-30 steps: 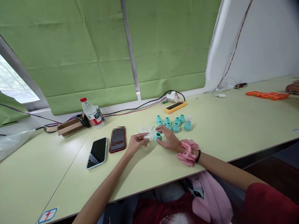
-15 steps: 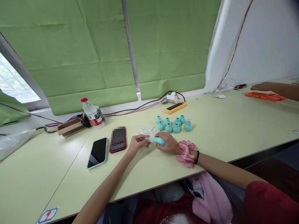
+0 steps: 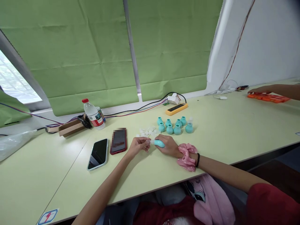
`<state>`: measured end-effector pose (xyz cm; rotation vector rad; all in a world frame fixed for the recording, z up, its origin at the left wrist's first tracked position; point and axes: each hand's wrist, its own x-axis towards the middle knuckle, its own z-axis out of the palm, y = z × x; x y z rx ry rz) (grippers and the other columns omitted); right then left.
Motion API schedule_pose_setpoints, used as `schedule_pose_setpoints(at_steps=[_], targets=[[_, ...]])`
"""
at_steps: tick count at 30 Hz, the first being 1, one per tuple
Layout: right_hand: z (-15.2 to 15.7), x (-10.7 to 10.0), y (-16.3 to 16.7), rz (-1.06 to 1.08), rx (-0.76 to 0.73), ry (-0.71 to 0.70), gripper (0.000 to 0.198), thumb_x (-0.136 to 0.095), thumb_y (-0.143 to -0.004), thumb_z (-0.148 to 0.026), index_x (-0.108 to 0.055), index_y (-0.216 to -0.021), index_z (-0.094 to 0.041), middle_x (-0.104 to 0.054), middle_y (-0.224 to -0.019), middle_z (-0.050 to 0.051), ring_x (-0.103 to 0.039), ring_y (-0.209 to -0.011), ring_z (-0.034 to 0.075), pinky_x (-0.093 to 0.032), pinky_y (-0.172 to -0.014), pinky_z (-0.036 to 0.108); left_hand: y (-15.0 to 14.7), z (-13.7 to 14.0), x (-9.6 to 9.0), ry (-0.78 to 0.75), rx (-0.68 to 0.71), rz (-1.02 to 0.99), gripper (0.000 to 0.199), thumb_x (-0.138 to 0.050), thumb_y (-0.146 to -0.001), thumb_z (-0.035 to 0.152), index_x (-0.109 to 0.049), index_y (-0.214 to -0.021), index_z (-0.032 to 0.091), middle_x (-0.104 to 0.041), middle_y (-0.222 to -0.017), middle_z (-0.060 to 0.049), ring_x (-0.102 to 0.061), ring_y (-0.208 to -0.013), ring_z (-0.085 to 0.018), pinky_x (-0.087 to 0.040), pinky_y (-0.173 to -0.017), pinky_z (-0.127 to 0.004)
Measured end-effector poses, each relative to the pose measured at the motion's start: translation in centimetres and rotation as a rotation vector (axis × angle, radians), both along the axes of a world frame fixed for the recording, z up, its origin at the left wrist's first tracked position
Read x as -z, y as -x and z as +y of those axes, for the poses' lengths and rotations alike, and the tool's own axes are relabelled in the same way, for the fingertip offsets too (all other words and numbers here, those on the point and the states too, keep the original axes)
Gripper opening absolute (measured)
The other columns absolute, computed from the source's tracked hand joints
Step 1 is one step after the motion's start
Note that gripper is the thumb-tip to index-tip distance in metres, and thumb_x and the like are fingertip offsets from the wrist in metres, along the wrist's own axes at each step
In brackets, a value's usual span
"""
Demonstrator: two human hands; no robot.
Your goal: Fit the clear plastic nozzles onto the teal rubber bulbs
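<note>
Head view. The right hand [image 3: 169, 146] is closed around a teal bulb [image 3: 159, 143], fingers wrapped over its rounded body, just above the near part of the desk [image 3: 131, 178]. The left hand [image 3: 137, 145] is drawn to a pinch, thumb and fingertips gripping a clear piece [image 3: 152, 142] at the neck end of the bulb; the two parts lie in line, roughly level.

Handling, as judged by appearance: the bulb is probably light and rubbery, yielding under a squeeze, with a smooth surface that may turn in the fingers. Best hold: around the full body, near the neck, without crushing. The clear piece looks light, stiffer and slick; it should be taken by its outer end, leaving the joining end exposed.

Not verified: how far the clear piece is seated in the neck; the far side of the held bulb, covered by the right hand; the clear piece's outer end, covered by the left fingertips. Loose whitish pieces [image 3: 147, 132] behind the hands overlap and cannot be counted. At the right edge, another person's arm is cut off, its hand [image 3: 260, 89] over an orange item [image 3: 268, 98].
</note>
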<state>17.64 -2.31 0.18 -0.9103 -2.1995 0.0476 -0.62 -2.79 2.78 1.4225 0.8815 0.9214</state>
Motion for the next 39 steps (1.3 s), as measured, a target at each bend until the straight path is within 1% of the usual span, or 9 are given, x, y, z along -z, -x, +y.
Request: schedule_pose_setpoints(at_steps=[5,9,17,21,25,28,33,36,39], targets=[[-0.1,0.4,0.1,-0.023,0.016,-0.015,0.014,-0.046,-0.07,-0.018,-0.051,-0.084,-0.017,-0.054,-0.077,0.006,-0.051,-0.071,0.015,-0.039,-0.06,0.026,0.1,-0.1,-0.1,0.001,0.032,0.043,0.041,-0.063,-0.06,0.038,-0.059,-0.088,0.007,-0.057,-0.056,-0.003,-0.052,-0.049,-0.011,-0.047,-0.048,-0.026],[0.0,0.3,0.4,0.135,-0.037,0.066,0.016,-0.05,-0.063,-0.014,-0.053,-0.079,-0.016,-0.056,-0.074,0.004,-0.052,-0.069,0.014,-0.04,-0.063,0.025,-0.2,-0.5,-0.1,-0.03,0.031,0.032,0.044,-0.062,-0.061,0.039,-0.057,-0.089,0.006,-0.058,-0.059,-0.004,-0.054,-0.051,-0.012,-0.049,-0.052,-0.029],[-0.5,-0.9,0.7,0.376,-0.106,0.759,0.014,-0.06,-0.054,-0.022,-0.052,-0.061,-0.014,-0.044,-0.047,-0.005,-0.04,-0.043,0.006,-0.03,-0.039,0.018,-0.8,-0.8,0.2,-0.232,-0.029,0.149,0.04,-0.057,-0.066,0.04,-0.057,-0.088,0.007,-0.054,-0.055,-0.002,-0.053,-0.046,-0.01,-0.05,-0.047,-0.026],[-0.7,-2.1,0.2,0.444,-0.251,1.16,0.021,-0.063,-0.054,-0.026,-0.049,-0.064,-0.014,-0.037,-0.044,-0.008,-0.029,-0.036,0.002,-0.018,-0.032,0.016,-0.9,-1.0,0.3,-0.268,-0.017,0.151,0.039,-0.055,-0.067,0.039,-0.056,-0.09,0.008,-0.054,-0.058,-0.002,-0.055,-0.049,-0.011,-0.051,-0.049,-0.026],[-0.3,-2.8,-0.3,0.483,-0.411,1.398,0.024,-0.065,-0.053,-0.023,-0.049,-0.069,-0.014,-0.037,-0.049,-0.008,-0.025,-0.035,0.0,-0.011,-0.03,0.015,-1.1,-1.4,-0.1,-0.314,-0.01,0.18,0.038,-0.054,-0.068,0.039,-0.056,-0.092,0.01,-0.055,-0.063,-0.004,-0.056,-0.05,-0.012,-0.049,-0.05,-0.025],[0.0,-2.9,-0.4,0.453,-0.485,1.401,0.022,-0.065,-0.056,-0.024,-0.051,-0.069,-0.014,-0.036,-0.047,-0.008,-0.028,-0.035,0.0,-0.015,-0.031,0.015,-1.1,-1.4,-0.6,-0.36,-0.012,0.21,0.035,-0.054,-0.068,0.038,-0.058,-0.09,0.01,-0.056,-0.063,-0.004,-0.053,-0.05,-0.011,-0.047,-0.049,-0.023],[0.2,-2.7,-0.3,0.602,-0.458,1.173,0.025,-0.057,-0.066,-0.035,-0.055,-0.077,-0.013,-0.049,-0.056,-0.003,-0.038,-0.039,0.003,-0.025,-0.035,0.016,0.2,-0.5,-1.5,-0.407,-0.103,0.167,0.038,-0.038,-0.078,0.036,-0.052,-0.102,0.011,-0.056,-0.066,-0.004,-0.051,-0.056,-0.011,-0.044,-0.053,-0.023],[0.4,-2.4,-0.3,0.675,-0.369,1.116,0.029,-0.057,-0.066,-0.038,-0.056,-0.078,-0.012,-0.052,-0.06,-0.001,-0.043,-0.042,0.004,-0.03,-0.038,0.018,1.6,0.2,-1.5,-0.587,-0.316,0.482,0.033,-0.036,-0.078,0.032,-0.055,-0.096,0.013,-0.054,-0.061,-0.003,-0.049,-0.055,-0.011,-0.039,-0.053,-0.022],[0.5,-2.1,-0.3,0.698,-0.366,1.07,0.028,-0.06,-0.064,-0.036,-0.058,-0.077,-0.011,-0.055,-0.067,0.002,-0.048,-0.049,0.007,-0.036,-0.044,0.02,2.5,0.6,-1.1,-0.764,-0.332,0.917,0.024,-0.046,-0.071,0.027,-0.06,-0.088,0.017,-0.056,-0.069,-0.004,-0.05,-0.062,-0.013,-0.037,-0.057,-0.023]])
